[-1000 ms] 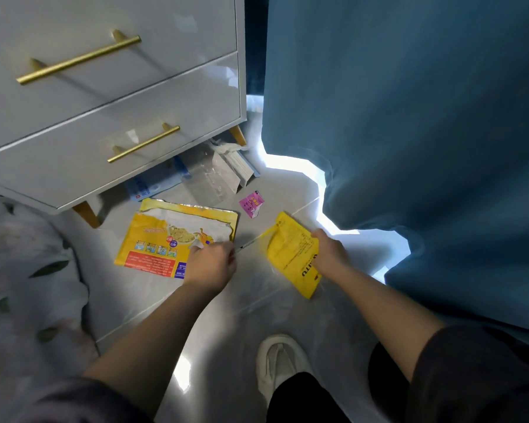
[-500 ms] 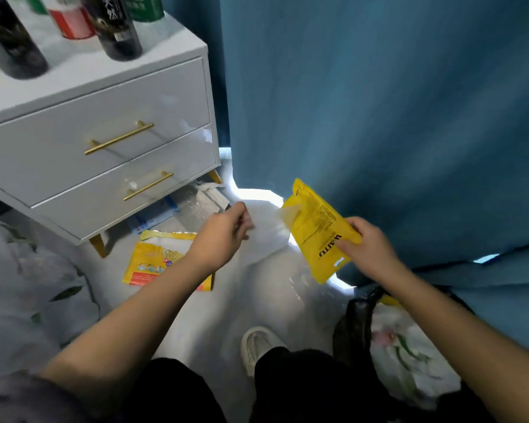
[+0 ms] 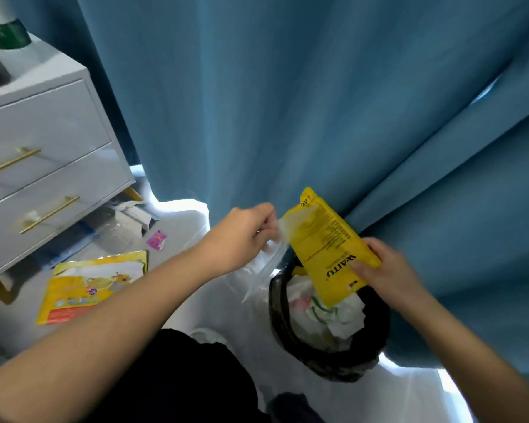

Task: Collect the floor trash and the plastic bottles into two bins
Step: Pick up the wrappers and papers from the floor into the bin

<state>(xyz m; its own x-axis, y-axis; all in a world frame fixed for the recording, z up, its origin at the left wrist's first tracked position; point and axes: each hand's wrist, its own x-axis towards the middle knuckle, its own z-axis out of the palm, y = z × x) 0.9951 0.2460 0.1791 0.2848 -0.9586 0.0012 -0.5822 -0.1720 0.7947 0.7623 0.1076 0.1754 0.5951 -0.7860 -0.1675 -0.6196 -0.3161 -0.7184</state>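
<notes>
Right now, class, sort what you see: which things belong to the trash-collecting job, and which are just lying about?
Job: yellow pouch, gripped by the right hand; clear film, pinched by the left hand; black-lined bin; floor packet; pink sachet.
Just there: drawer unit; blue curtain.

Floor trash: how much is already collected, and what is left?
Done: the bin holds crumpled waste. In hand: right hand grips a yellow packet above the bin; left hand pinches clear film. Left: big yellow bag, pink sachet and white wrappers on the floor; bottles on the cabinet.
</notes>
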